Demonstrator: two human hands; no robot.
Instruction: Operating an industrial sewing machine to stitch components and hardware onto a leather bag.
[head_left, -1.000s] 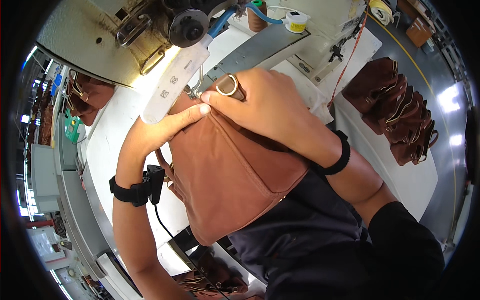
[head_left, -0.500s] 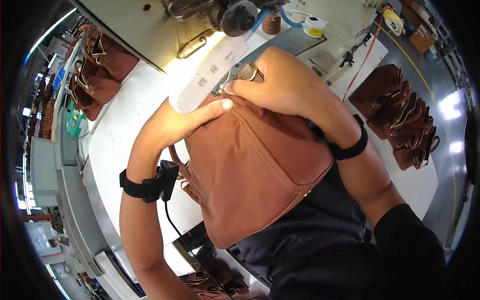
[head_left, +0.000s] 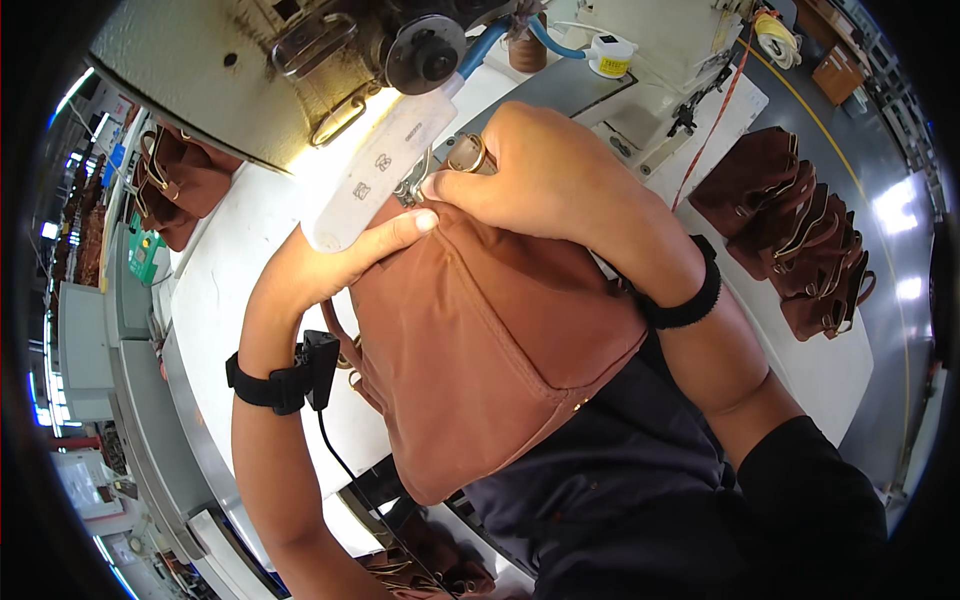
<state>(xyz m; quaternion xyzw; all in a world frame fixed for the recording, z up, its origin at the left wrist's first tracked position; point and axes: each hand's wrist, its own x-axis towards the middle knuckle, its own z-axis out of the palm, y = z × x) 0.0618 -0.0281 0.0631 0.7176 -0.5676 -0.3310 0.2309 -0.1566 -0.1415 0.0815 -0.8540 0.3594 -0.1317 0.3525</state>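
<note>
A reddish-brown, soft leather-like bag with a raised seam (head_left: 470, 350) hangs slantwise in front of the person, its upper end under a cream-coloured metal machine head (head_left: 200, 85) and its lower part against dark clothing (head_left: 610, 450). The left hand (head_left: 325, 262) grasps the bag's upper edge, thumb laid on top near the seam; its fingers are out of sight behind the bag. The right hand (head_left: 545, 170) also grips the upper end, thumb tip close to small metal machine parts (head_left: 408, 190); its other fingers are mostly hidden, so how they curl cannot be told. Beside that thumb shows a brown tab with a gold-coloured metal ring (head_left: 467, 153), partly covered by the hand. A long white plastic lamp-like bar (head_left: 375, 180) blocks the view just left of the metal parts, and whether a needle touches the bag cannot be made out. The top picture edge cuts off the machine head.
</note>
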